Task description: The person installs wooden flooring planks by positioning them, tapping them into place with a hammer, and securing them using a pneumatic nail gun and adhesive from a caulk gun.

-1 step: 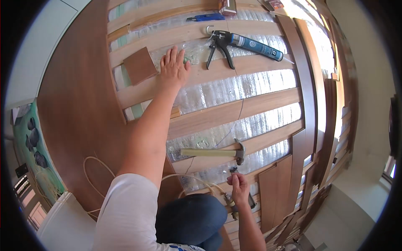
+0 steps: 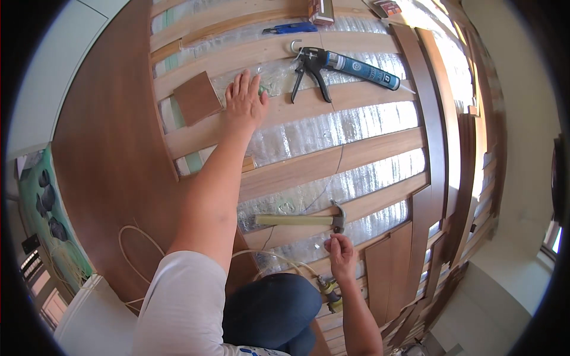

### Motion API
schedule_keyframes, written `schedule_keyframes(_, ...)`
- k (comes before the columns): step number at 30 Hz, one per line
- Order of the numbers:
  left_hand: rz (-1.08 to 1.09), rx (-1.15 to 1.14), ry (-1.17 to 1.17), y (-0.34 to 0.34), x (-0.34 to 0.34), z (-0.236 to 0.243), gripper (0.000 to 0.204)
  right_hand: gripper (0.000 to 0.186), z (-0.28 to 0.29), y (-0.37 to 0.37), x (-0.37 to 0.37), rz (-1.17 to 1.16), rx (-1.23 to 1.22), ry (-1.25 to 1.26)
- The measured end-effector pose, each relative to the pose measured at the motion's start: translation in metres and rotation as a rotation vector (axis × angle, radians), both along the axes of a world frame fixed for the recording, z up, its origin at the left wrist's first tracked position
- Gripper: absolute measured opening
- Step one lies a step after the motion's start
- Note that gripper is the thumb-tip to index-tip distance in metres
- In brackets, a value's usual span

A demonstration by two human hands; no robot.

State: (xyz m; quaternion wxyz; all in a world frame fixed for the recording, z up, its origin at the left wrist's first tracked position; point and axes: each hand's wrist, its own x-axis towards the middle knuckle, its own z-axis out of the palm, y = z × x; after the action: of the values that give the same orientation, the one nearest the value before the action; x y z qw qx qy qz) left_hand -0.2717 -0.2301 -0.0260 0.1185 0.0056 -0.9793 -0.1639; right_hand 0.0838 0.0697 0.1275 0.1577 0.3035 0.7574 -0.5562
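Observation:
My left hand point(image 2: 246, 105) lies open, palm down, fingers spread, on a wooden batten and the silvery foil sheet point(image 2: 338, 121) between the battens. Left of it sits a square brown board offcut point(image 2: 197, 99). To its right rests a caulking gun point(image 2: 314, 71) loaded with a blue cartridge. My right hand point(image 2: 342, 256) is closed in a pinch, just below the head of a claw hammer point(image 2: 297, 219) lying across the foil; what its fingers hold, if anything, I cannot make out. Beneath that hand, a hose fitting on a greenish tool point(image 2: 330, 292) is partly hidden.
Brown floor planks point(image 2: 113, 142) cover the left side. Loose boards point(image 2: 389, 264) lie on the battens point(image 2: 332, 155) to the right. A blue utility knife point(image 2: 291, 28) and a small box point(image 2: 320, 10) are at the far side. A pale hose point(image 2: 139, 228) loops near my knee point(image 2: 273, 305).
My right hand has shifted slightly up toward the hammer's head. A small dark thing seen by its fingertips no longer shows. The left hand stays in place.

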Motion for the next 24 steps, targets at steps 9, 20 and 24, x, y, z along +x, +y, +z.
schedule_keyframes(9,0.038,0.048,-0.045,-0.015,-0.002,0.004,0.054,0.021,-0.015,-0.042,-0.381,0.357,0.307,0.429)
schedule_keyframes(20,0.033,0.069,-0.197,-0.014,-0.01,0.012,0.059,0.03,-0.085,-0.064,-0.675,0.48,0.83,0.542)
schedule_keyframes(24,0.038,0.082,-0.232,-0.017,-0.011,0.014,0.059,0.037,-0.106,-0.117,-0.679,0.463,0.925,0.429)
